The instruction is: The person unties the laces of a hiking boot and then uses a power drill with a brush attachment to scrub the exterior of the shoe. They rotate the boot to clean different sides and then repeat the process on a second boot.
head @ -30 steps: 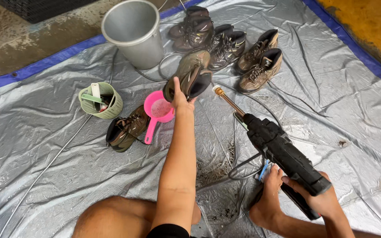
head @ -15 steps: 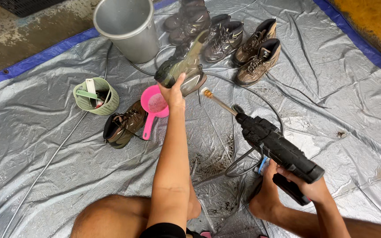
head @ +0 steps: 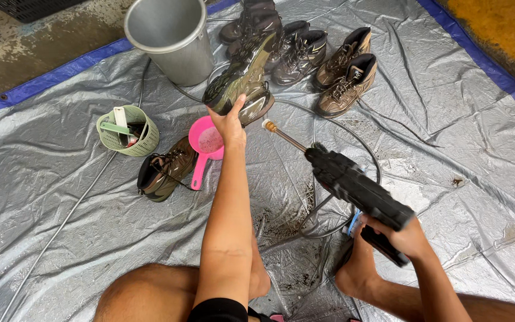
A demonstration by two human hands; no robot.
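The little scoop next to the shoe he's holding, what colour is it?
Pink. The scoop lies on the grey tarp, clearest in the head view.

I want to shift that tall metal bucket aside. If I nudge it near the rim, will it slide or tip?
The metal bucket looks tall, with a base narrower than its rim, so a high push would probably tip it. It appears empty and thin-walled, so likely light. The wet tarp beneath may let it slide if pushed low.

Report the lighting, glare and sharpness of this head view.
Head view: soft, even daylight with faint shadows; patchy glare on the wet, wrinkled silver tarp; the left hand holding the muddy olive boot and the right hand on the black spray gun are sharp; slight wide-angle bending at the edges.
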